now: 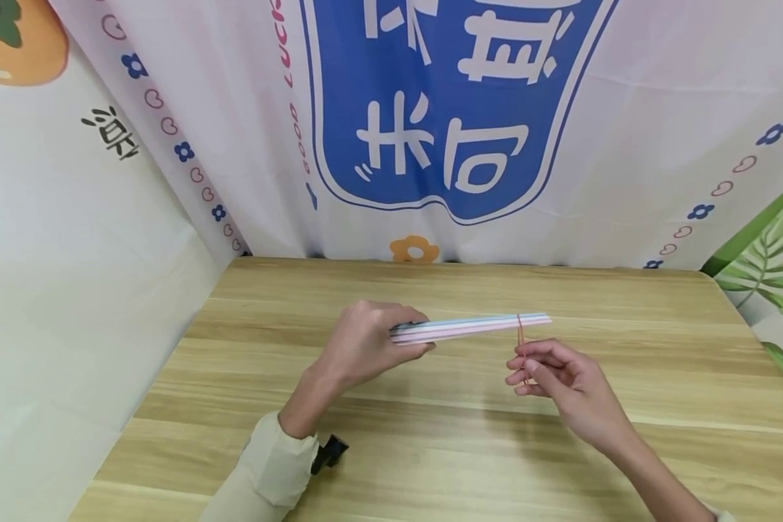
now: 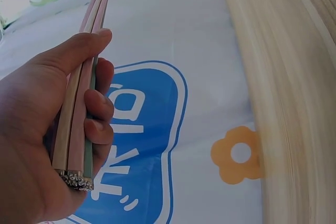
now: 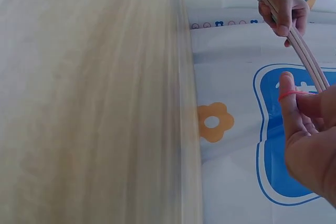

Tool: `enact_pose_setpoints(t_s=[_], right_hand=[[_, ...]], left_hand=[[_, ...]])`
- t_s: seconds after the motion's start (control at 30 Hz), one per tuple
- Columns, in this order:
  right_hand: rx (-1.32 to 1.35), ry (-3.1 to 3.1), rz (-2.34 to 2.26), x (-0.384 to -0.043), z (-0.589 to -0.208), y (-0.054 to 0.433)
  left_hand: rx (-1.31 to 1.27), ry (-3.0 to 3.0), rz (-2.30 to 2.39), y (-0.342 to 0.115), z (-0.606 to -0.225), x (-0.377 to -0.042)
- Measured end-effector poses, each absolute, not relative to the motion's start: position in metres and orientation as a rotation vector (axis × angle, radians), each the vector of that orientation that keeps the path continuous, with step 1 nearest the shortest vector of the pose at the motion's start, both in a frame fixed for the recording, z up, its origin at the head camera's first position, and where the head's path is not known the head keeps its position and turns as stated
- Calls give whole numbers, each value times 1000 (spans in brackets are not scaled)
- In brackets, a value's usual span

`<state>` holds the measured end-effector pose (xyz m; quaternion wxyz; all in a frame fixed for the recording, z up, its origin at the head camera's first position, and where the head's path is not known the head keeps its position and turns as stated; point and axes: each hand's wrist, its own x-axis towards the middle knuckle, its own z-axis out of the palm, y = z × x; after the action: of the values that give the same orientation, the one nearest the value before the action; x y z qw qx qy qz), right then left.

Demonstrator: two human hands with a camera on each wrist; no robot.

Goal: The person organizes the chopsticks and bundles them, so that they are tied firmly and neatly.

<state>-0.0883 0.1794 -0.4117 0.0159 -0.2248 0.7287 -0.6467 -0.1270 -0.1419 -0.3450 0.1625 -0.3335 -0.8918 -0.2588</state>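
Observation:
A bundle of pastel chopsticks (image 1: 473, 327), pink, white and blue, is held above the table by my left hand (image 1: 365, 341). Thumb and fingers wrap round its thicker end. In the left wrist view, the butt ends of the chopsticks (image 2: 77, 129) carry a silvery pattern. A thin red rubber band (image 1: 520, 335) loops over the bundle near its narrow tips and stretches down to my right hand (image 1: 574, 388). There the curled fingers and thumb hold the band, which crosses a fingertip in the right wrist view. The right hand itself stays apart from the chopsticks.
Beneath both hands lies a wood-grain table (image 1: 417, 442). A printed cloth (image 1: 261, 145) hangs along its back edge, and another pale cloth (image 1: 59, 290) covers the left side. A small black object (image 1: 329, 454) sits at the left sleeve cuff.

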Motion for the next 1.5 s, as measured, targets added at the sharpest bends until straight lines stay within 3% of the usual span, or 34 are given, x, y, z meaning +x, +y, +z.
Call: enact_pose_setpoints(t_s=[0.3,0.57,0.8,1.07,1.5], right_hand=[[-983,2367,-1981,-80,-418,165],[-1455,2520,-1877,-74,-419,155],[-1232,2498,-1947,-62,-414,149],[-701,2048,-2227,-49,-404,146],[-592,1637,-2344,-57,-408,160]], left_hand=[[-884,-2622,-766,-142,-347,-128],[-839,-2749,-778,-140,-352,-128],[-833,-2758,-783,-138,-353,-128],[-789,-2626,-832,-132,-354,-127],[-955,-2486,-798,-137,-352,-128]])
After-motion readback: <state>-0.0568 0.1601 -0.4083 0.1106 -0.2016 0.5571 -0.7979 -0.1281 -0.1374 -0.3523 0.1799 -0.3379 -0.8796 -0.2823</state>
